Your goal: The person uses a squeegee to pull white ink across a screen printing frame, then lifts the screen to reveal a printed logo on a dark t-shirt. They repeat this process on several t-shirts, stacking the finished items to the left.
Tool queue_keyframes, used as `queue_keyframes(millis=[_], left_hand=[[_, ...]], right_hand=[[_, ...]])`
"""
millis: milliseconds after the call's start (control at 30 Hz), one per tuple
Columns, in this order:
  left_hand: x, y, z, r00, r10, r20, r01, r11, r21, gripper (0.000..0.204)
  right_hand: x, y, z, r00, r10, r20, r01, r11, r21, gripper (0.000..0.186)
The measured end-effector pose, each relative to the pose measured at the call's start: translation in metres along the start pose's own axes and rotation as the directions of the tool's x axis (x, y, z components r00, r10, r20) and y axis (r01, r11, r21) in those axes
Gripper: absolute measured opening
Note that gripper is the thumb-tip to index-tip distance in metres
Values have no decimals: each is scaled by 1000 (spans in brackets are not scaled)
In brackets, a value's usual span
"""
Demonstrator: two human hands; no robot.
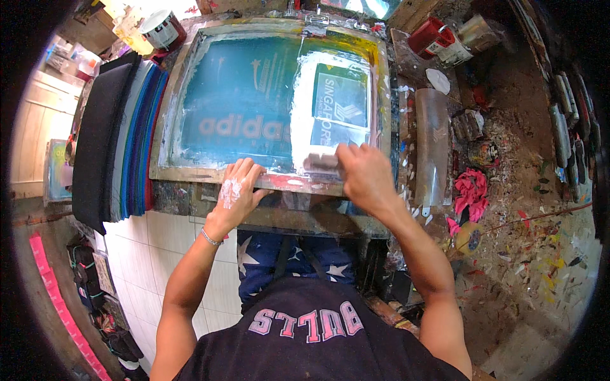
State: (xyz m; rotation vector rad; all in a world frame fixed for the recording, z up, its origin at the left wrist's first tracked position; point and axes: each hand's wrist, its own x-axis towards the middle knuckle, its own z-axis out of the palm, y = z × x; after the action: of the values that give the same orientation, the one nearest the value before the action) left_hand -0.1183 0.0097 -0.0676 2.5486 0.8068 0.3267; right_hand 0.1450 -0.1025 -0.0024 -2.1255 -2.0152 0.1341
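A wooden-framed printing screen (190, 173) with teal mesh lies flat on a stained bench in the head view. White ink covers a patch of mesh at its right part. My right hand (363, 174) grips a squeegee (321, 162) smeared with white ink, set on the mesh by the near frame rail. My left hand (236, 190), spotted with white ink, presses flat on the near rail of the frame, fingers spread. A thin bracelet sits on that wrist.
A stack of dark and blue fabric pieces (121, 127) lies left of the screen. A clear plastic sheet (432, 143), pink rags (471, 190), a red container (427, 35) and paint scraps crowd the bench on the right. An ink tub (162, 28) stands at the back left.
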Motion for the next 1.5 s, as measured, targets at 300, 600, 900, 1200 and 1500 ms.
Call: queue_keyframes(millis=[300, 600, 900, 1200, 1500], left_hand=[[3, 1, -2, 1000, -6, -1, 6, 999, -31, 45], [5, 4, -7, 999, -25, 30, 27, 999, -39, 45], [5, 7, -9, 998, -36, 55, 37, 999, -26, 48], [4, 7, -8, 999, -20, 31, 20, 1000, -9, 47], [3, 6, -8, 997, -45, 65, 47, 998, -28, 47]], right_hand=[[83, 69, 51, 929, -115, -353, 13, 960, -280, 12], [198, 118, 0, 981, 4, -191, -30, 990, -135, 23], [128, 86, 13, 995, -33, -90, 27, 997, -67, 11], [55, 42, 10, 998, -14, 57, 11, 998, 57, 18], [200, 113, 11, 992, 32, -120, -45, 993, -111, 24]])
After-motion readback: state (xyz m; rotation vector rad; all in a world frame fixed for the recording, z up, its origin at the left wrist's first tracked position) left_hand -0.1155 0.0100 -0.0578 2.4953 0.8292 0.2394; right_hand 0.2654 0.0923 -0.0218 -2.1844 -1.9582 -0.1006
